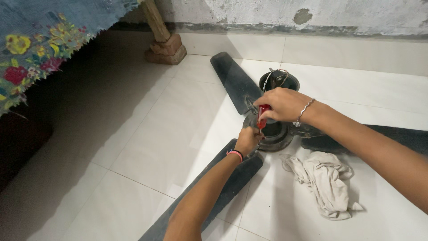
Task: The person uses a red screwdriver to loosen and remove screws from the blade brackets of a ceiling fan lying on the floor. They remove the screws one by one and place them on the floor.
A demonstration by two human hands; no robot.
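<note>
White floor tiles (147,147) fill most of the view, running back to a rough, stained wall (312,15) with a pale skirting band at its foot. Up in the left corner hangs a blue floral cloth (40,40), its edge draped over deep shadow, and just beyond it a wooden furniture leg (156,20) stands on a stack of bricks (166,49). Down on the tiles lies a dark ceiling fan, dismantled from its mount, with three long blades spread out: one blade (234,80) points toward the wall, one blade (214,196) runs toward the bottom edge under the left forearm, and a third blade (401,136) stretches off to the right beneath the right arm. In the middle sits the round motor hub (277,133), and just behind it a black cup-shaped canopy (281,80) with wires showing. Near the hub, to its right on the tiles, a crumpled off-white rag (327,183) lies apart from the hands. Now the hands, close together over the hub: the right hand (281,105), a thin bracelet on its wrist, is wrapped around the red handle of a screwdriver (263,117) held upright, and the left hand (247,140), a pink band at its wrist, is curled tight just below, against the tool's lower end at the hub's rim.
</note>
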